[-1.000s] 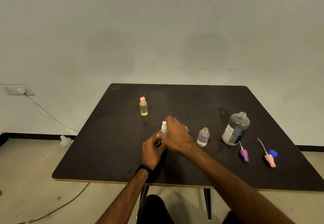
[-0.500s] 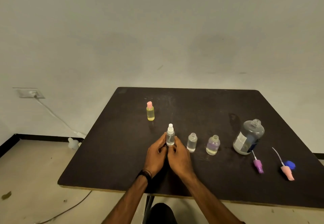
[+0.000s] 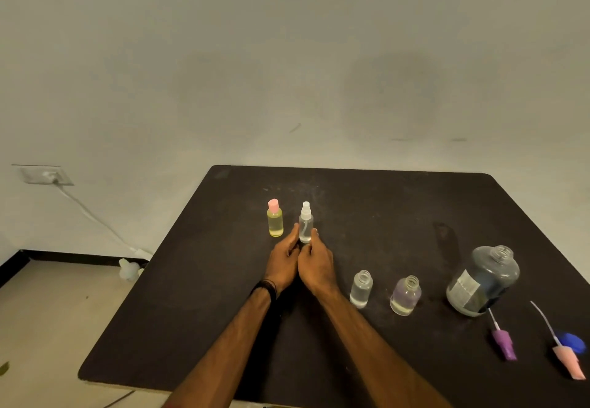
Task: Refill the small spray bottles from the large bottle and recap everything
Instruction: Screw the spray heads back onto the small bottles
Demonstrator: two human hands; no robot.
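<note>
A clear spray bottle (image 3: 306, 223) with a white spray top stands upright on the black table (image 3: 367, 203). My left hand (image 3: 282, 264) and my right hand (image 3: 316, 265) both grip its base with their fingertips. Just left of it stands a yellow bottle (image 3: 275, 218) with a pink cap. Right of my hands stand two uncapped small bottles, one clear (image 3: 361, 289) and one purple-tinted (image 3: 405, 295). The large bottle (image 3: 483, 281) stands open at the right. A purple spray head (image 3: 503, 342), a pink spray head (image 3: 570, 363) and a blue cap (image 3: 573, 342) lie by the right edge.
The table's left and front edges drop to a bare floor. A wall socket (image 3: 44, 176) with a white cable sits low on the left wall. A white object (image 3: 128, 269) lies on the floor beside the table.
Both hands have slid the clear spray bottle away from me, from beside the uncapped bottles to a spot next to the yellow bottle. The camera view has shifted.
</note>
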